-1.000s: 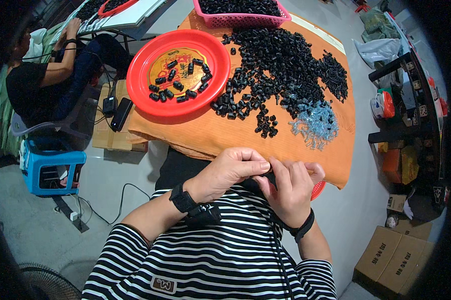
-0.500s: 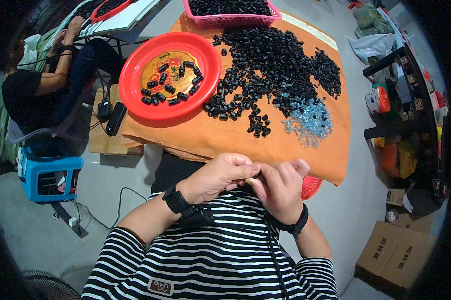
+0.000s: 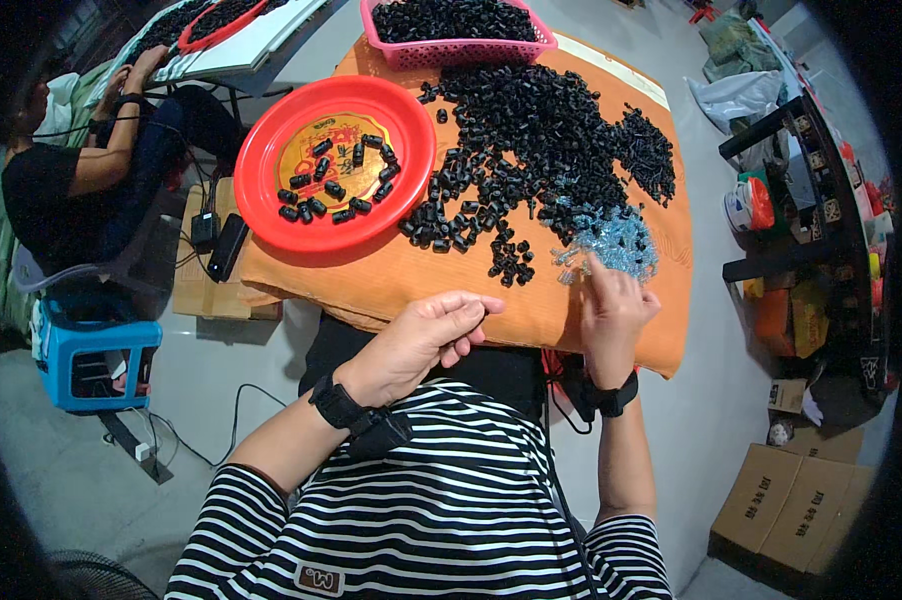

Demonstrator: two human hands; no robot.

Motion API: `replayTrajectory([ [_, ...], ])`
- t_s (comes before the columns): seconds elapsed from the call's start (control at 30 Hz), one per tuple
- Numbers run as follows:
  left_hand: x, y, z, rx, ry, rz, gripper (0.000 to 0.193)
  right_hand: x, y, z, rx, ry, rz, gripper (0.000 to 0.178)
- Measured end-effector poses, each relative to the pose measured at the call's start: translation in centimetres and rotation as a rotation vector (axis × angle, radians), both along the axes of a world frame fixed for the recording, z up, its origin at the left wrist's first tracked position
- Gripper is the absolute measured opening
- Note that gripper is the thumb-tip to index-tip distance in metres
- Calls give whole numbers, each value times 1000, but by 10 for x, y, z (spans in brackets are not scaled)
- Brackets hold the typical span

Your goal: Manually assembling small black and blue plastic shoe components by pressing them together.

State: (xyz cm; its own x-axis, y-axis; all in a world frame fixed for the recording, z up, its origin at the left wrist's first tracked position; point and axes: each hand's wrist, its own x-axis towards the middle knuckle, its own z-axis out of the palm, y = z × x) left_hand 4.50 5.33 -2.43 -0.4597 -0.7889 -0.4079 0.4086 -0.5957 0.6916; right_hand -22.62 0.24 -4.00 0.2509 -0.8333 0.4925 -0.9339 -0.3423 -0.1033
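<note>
Over the table's front edge, my left hand (image 3: 441, 328) is closed in a pinch, thumb against the forefinger. Whatever it holds is mostly hidden; only a dark spot shows at the fingertips. My right hand (image 3: 616, 308) reaches forward with one finger stretched out at the near edge of a pile of small clear bluish pieces (image 3: 621, 243). Beside that pile lie a little cluster of small black parts (image 3: 511, 263) and a large heap of black plastic parts (image 3: 531, 120). Several black cylindrical pieces (image 3: 334, 189) lie on a round red tray (image 3: 261, 215) at the left.
An orange cloth (image 3: 411, 290) covers the table. A pink basket (image 3: 461, 52) full of black parts stands at its far edge. At the left, another person (image 3: 81, 180) sits by a white table near a blue stool (image 3: 101, 345). A dark shelf (image 3: 821, 190) and cardboard boxes (image 3: 786, 500) stand at the right.
My hands have come apart. The right one has moved forward and right to the clear pieces, while the left stays near the table's front edge, still pinched. The view has shifted slightly.
</note>
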Motion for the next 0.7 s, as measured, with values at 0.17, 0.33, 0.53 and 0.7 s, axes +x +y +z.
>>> replayTrajectory([
  [0.17,2,0,2,36,42,-9,48,3,-11,5,89,-187,39,17],
  [0.33,17,-5,18,62,46,-28,49,-6,-20,-1,87,-254,7,16],
  [0.53,52,-36,29,-550,-869,460,19,0,-19,-3,56,-114,-2,13],
  [0.7,74,-64,25,-691,-1275,661,23,11,-25,-4,27,-31,-6,13],
])
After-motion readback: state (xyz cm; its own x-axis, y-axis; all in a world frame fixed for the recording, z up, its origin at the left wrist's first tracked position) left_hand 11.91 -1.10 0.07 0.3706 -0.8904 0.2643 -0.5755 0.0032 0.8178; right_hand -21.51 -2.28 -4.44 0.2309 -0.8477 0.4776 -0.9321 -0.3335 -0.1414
